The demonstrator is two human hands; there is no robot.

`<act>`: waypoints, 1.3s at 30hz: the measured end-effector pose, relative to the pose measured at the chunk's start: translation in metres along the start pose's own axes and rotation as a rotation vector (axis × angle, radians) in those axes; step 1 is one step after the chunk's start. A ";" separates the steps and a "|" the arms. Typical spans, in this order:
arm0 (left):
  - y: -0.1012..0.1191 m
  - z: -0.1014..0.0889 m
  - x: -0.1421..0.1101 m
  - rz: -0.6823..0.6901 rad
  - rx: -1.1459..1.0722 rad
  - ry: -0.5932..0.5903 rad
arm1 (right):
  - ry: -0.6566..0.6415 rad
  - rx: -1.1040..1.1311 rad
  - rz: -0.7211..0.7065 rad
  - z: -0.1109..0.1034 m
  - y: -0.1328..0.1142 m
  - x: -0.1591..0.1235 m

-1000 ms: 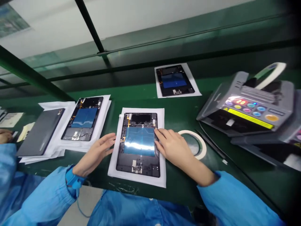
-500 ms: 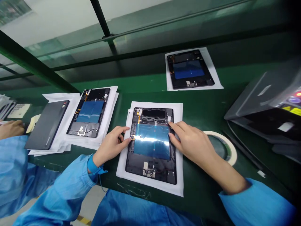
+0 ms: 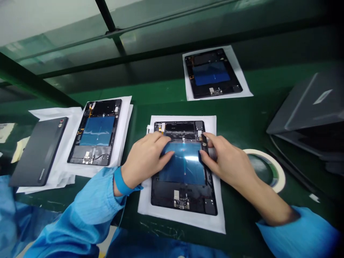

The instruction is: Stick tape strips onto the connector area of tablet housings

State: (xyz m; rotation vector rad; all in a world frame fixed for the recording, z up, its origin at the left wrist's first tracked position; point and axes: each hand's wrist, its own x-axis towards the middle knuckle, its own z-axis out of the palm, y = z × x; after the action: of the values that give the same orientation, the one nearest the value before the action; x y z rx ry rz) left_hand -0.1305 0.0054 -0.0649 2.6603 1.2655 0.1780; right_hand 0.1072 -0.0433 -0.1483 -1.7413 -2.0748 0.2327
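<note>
An opened tablet [image 3: 163,195] lies with its insides up, a blue film-covered battery [image 3: 182,172] in its middle. White sheets [image 3: 219,215] are under it. My left hand [image 3: 149,156] reaches over its left edge, thumb and forefinger apart at the battery's upper left. At the tablet's upper right edge is my right hand [image 3: 228,157], its thumb and forefinger around a small dark strip [image 3: 204,142] with a round pale spot. Whether that strip is loose or part of the tablet is hard to make out. A blue band [image 3: 122,181] circles my left wrist.
A second opened tablet [image 3: 92,154] and a closed dark tablet [image 3: 40,150] lie on white sheets at left. Another opened tablet [image 3: 235,84] lies at the back. A tape roll [image 3: 279,175] is right of my hand, before a grey machine [image 3: 301,104]. Another person's blue sleeve [image 3: 8,211] shows at left.
My left hand has moved from the tablet's left edge inward over the battery. My right fingers now frame the dark strip at the right edge. The view has shifted slightly.
</note>
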 end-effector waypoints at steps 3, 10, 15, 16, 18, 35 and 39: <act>0.009 0.011 0.035 0.045 -0.087 -0.026 | 0.013 0.068 0.007 0.000 0.001 0.000; 0.019 0.049 0.102 -0.012 -0.212 -0.104 | 0.062 0.123 -0.073 -0.004 0.006 -0.001; 0.028 0.050 0.092 -0.021 -0.124 -0.039 | 0.051 0.139 -0.114 -0.003 0.008 -0.004; 0.030 0.046 0.084 0.019 -0.096 -0.030 | 0.046 0.143 -0.118 -0.003 0.009 -0.005; 0.035 0.036 0.060 0.132 -0.040 -0.002 | 0.047 0.140 -0.124 -0.003 0.011 -0.006; 0.010 0.059 -0.055 0.334 -0.127 0.127 | -0.146 -0.560 -0.201 -0.013 0.043 0.182; 0.008 0.064 -0.059 0.342 -0.173 0.139 | -0.253 -0.544 -0.306 0.011 0.063 0.211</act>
State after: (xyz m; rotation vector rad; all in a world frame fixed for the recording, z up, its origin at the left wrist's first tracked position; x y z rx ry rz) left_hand -0.1492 -0.0535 -0.1273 2.7272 0.7752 0.5043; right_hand 0.1321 0.1757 -0.1386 -1.7026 -2.7460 -0.2403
